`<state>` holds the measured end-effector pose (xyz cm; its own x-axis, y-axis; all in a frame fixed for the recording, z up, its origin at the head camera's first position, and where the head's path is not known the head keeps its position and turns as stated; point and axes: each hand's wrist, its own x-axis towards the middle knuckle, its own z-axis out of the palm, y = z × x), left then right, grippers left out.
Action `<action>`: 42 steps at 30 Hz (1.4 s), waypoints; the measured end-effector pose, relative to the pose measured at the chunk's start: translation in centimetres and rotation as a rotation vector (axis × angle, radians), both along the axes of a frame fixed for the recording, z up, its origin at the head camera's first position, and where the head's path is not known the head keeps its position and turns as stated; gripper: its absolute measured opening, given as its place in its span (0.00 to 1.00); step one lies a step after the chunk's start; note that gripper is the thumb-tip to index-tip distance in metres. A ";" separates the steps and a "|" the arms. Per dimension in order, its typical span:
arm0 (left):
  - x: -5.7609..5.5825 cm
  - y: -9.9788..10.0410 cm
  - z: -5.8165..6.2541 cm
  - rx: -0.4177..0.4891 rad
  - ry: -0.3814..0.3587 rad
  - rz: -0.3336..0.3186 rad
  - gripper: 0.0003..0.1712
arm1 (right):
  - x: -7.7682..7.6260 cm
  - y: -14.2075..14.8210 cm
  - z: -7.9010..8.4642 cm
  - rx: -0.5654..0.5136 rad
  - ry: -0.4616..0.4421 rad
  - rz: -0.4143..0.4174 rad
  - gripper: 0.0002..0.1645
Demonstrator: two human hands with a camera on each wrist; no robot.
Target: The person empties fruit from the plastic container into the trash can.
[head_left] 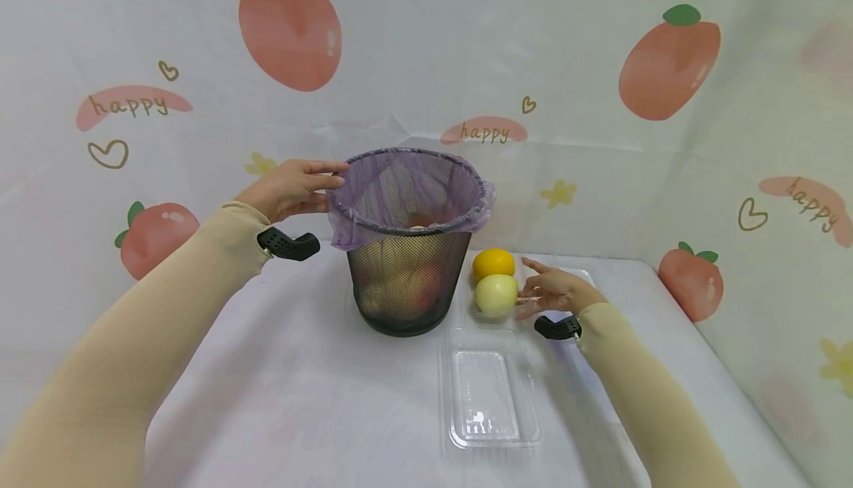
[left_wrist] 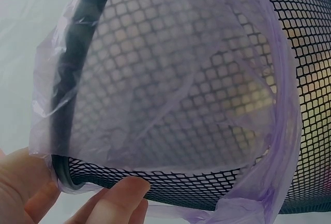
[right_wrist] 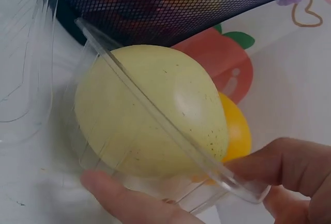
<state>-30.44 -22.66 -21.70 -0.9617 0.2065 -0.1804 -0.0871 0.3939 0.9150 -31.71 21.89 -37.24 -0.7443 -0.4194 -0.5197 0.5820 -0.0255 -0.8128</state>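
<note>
A black wire-mesh wastebasket (head_left: pixel 408 281), lined with a purple plastic bag (head_left: pixel 363 225), stands upright on the table. Several fruits show dimly through its mesh. At its left rim, my left hand (head_left: pixel 300 186) grips the edge, with fingertips on the liner and mesh in the left wrist view. To the right of the basket, a clear plastic box (right_wrist: pixel 150 107) contains a pale yellow-green fruit (right_wrist: pixel 155 79) and a yellow-orange fruit (head_left: pixel 493 263). My right hand (head_left: pixel 554 292) holds this box by its right side, thumb and finger against its wall and rim.
Nearer the front lies another clear plastic box (head_left: pixel 493 406), with no fruit in it. Part of a further clear plastic piece (head_left: pixel 583 275) shows behind my right hand. A fruit-printed cloth (head_left: pixel 413 51) hangs behind the white table (head_left: pixel 320 399).
</note>
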 end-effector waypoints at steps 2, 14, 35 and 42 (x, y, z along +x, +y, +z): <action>0.0 0.0 0.0 0.000 -0.001 -0.002 0.30 | 0.1 0.3 -0.1 -0.020 -0.004 -0.003 0.53; 0.1 0.0 0.1 -0.003 0.002 -0.010 0.31 | 1.4 2.3 1.3 -0.106 0.056 0.007 0.52; 0.1 0.0 0.1 -0.005 -0.002 -0.009 0.30 | 3.6 5.6 9.4 -0.352 0.126 -0.171 0.37; 0.1 0.0 0.2 0.002 -0.012 -0.013 0.31 | 3.8 5.3 12.3 -0.388 0.188 -0.191 0.42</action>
<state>-30.32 -22.68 -21.50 -0.9567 0.2192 -0.1916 -0.0932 0.3931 0.9148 -27.96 27.18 -24.90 -0.8934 -0.4022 -0.2002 0.3807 -0.4411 -0.8127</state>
